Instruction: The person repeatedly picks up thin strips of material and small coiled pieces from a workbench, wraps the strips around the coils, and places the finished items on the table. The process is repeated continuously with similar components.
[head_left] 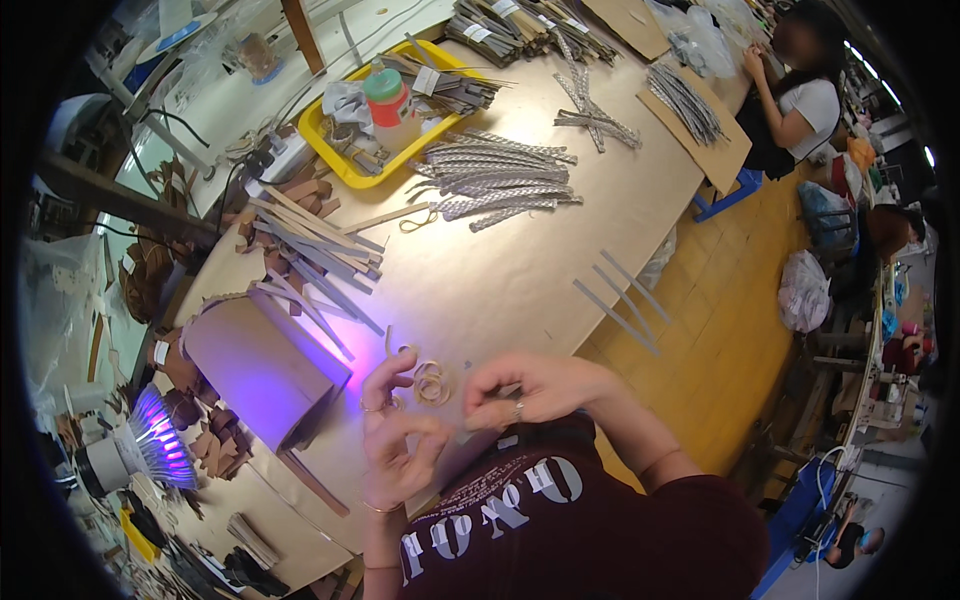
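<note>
- Left hand (pixel 405 443): fingers bent; grip cannot be told.
- Right hand (pixel 533 388): fingers curled; contents cannot be told.
- Tan bands (pixel 430 385): on table (pixel 490 295), between hands; probably light, pliable, best pinched at one rim.

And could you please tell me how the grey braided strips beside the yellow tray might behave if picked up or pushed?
The grey braided strips would probably bend somewhat rather than snap, since several lie gently curved. Each is likely light, being slender. If pushed, they may slide apart, as they overlap with no visible tie.
</note>
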